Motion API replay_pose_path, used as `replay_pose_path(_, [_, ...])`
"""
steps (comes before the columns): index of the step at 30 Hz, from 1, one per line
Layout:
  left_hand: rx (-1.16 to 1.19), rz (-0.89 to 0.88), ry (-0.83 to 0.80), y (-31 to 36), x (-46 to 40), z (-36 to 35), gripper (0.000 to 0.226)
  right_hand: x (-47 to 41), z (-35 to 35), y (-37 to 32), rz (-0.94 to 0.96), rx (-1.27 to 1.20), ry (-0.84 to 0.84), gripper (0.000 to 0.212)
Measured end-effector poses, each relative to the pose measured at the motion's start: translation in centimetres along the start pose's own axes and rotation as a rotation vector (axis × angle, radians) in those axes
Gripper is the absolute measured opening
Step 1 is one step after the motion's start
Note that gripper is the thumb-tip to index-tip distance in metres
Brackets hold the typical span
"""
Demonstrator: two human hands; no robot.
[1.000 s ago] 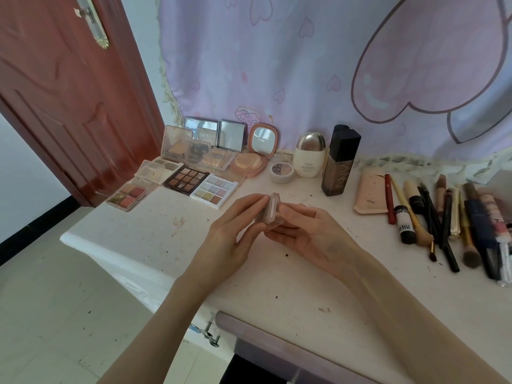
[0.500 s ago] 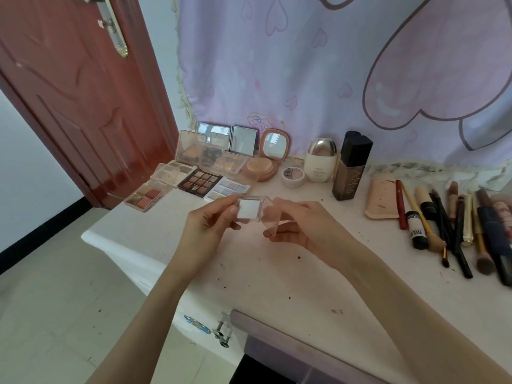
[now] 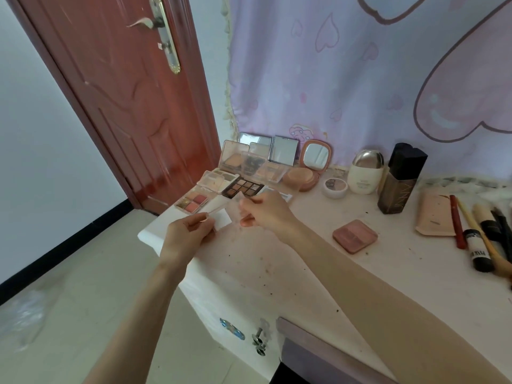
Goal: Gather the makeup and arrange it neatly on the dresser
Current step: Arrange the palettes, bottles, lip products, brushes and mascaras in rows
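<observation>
Held item: a small clear-plastic compact (image 3: pixel 221 216) with a white pan, held open above the near left corner of the dresser (image 3: pixel 318 273), just in front of the palette group.
Left hand: the left hand (image 3: pixel 186 238) pinches the compact's base, fingers curled round its near edge; this steadies the pan while the lid is worked.
Right hand: the right hand (image 3: pixel 264 210) pinches the transparent lid between thumb and fingertips, tilting it up from the base, probably to stand it open like its neighbours.
Palette group: open cases lie at the back left, lids raised toward the wall; they appear sorted by kind. At least five can be counted, among them a dark eyeshadow palette (image 3: pixel 243 187) and a pink blush palette (image 3: pixel 192 202); overlap prevents an exact count.
Round compact: one, peach-coloured (image 3: pixel 307 169), its mirror upright.
Small jar: one, white (image 3: pixel 334 187).
Bottles: two, a cream bottle with metallic cap (image 3: pixel 364 173) and a dark foundation bottle (image 3: pixel 400 180), upright side by side.
Stray item: one closed pink compact (image 3: pixel 355 236), alone mid-surface, apparently not yet sorted.
Flat pouch: one, pale pink (image 3: pixel 433 213).
Brushes and pens: a row (image 3: pixel 476 231) laid parallel at the right edge; count uncertain, as the frame crops it.
</observation>
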State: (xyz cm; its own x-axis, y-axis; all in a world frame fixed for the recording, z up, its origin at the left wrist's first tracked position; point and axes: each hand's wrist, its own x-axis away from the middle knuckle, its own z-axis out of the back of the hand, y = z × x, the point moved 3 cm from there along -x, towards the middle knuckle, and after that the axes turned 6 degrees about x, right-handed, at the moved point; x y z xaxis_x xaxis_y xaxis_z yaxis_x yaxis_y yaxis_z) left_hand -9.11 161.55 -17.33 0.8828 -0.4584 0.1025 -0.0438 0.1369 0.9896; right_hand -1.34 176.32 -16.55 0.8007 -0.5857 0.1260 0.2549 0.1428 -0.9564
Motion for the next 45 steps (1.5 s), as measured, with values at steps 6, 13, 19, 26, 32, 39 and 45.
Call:
replay_pose_path(6, [-0.454, -0.174, 0.069, 0.2, -1.2, -0.3, 0.031, -3.0, -1.6, -1.0, -0.005, 0.146, 0.033, 0.027])
replay_pose_path(13, [-0.697, -0.210, 0.320, -1.6, -2.3, -0.5, 0.046, -5.5, -2.2, -2.1, 0.062, 0.338, 0.087, 0.017])
replay_pose_path(19, [-0.723, -0.276, 0.400, -1.8, -2.0, -1.1, 0.040, -6.1, -2.5, -2.4, 0.192, 0.631, 0.136, 0.018])
replay_pose_path(26, [-0.789, -0.262, 0.403, -1.8, -2.0, -1.1, 0.046, -5.5, -2.0, -2.5, 0.241, 0.678, 0.175, 0.018])
replay_pose_path(32, [-0.737, -0.346, 0.366, -1.8, -1.7, -1.1, 0.044, -2.7, 1.0, -2.6, 0.331, 0.527, 0.199, 0.027])
replay_pose_path(39, [-0.710, -0.630, -0.005, -1.7, 1.4, -6.3, 0.041, 4.4, 9.7, 0.8, 0.331, 0.535, 0.298, 0.022])
replay_pose_path(45, [-0.510, -0.637, -0.486, -0.2, 5.6, -14.7, 0.072, 8.7, 15.6, 6.0, 0.204, 0.658, 0.410, 0.024])
